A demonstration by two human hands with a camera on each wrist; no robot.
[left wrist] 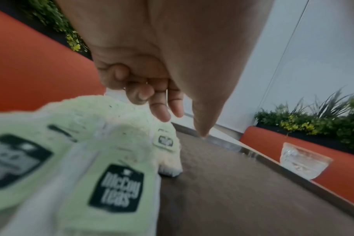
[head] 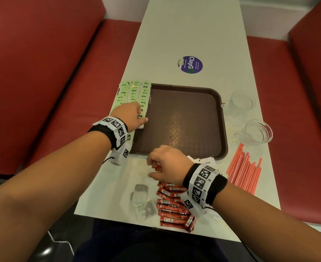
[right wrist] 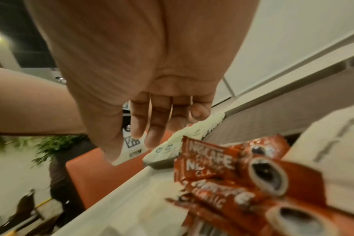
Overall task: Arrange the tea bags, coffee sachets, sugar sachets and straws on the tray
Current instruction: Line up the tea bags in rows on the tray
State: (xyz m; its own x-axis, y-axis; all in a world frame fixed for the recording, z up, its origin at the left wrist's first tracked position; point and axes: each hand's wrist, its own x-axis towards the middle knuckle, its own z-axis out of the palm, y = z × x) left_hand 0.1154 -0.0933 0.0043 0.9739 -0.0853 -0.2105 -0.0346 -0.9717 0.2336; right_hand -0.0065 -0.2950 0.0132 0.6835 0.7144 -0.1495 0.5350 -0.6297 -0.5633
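Observation:
A brown tray point(head: 184, 120) lies mid-table, and rows of green tea bags point(head: 135, 91) line its left edge. My left hand point(head: 141, 115) rests on the near end of those rows; its index and middle fingertips point(left wrist: 162, 111) touch the tea bags point(left wrist: 111, 183), with the thumb stretched over the tray point(left wrist: 232, 191). My right hand point(head: 149, 167) hovers over a pile of red coffee sachets point(head: 173, 205) in front of the tray. Seen from the right wrist, the right hand point(right wrist: 131, 151) has loose fingers holding nothing above the coffee sachets point(right wrist: 232, 172). White sugar sachets point(head: 206, 160) peek out beside that wrist. Red straws point(head: 244, 173) lie at the right.
Two glass cups point(head: 241, 103) point(head: 258, 131) stand right of the tray; one glass cup point(left wrist: 303, 159) shows in the left wrist view. A blue round sticker point(head: 190, 64) is on the table beyond the tray. Red bench seats point(head: 42, 82) flank the narrow table.

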